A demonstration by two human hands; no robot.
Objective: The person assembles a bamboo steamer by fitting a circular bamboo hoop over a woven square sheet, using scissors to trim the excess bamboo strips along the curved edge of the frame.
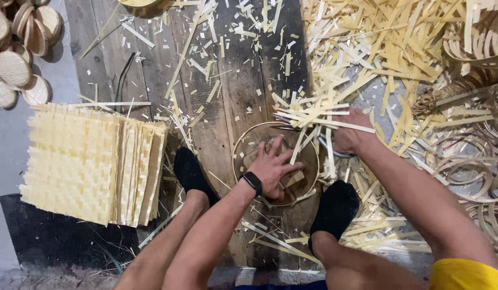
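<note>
A round bamboo hoop (pixel 239 153) lies on the wooden planks between my feet, with a woven bamboo sheet (pixel 294 179) pushed down inside it. Loose strip ends (pixel 313 114) of that sheet stick out over the far rim. My left hand (pixel 273 165), with a black watch on its wrist, presses and grips the sheet inside the hoop, fingers spread. My right hand (pixel 348 134) is at the hoop's right rim, closed on what looks like scissors (pixel 328 150), whose blades reach into the strip ends.
A stack of square woven bamboo sheets (pixel 82 161) lies at the left. Finished round baskets (pixel 18 53) sit at the top left. Piled bamboo strips (pixel 378 43) and bamboo hoops (pixel 474 172) fill the right. My feet in black socks (pixel 192 174) flank the hoop.
</note>
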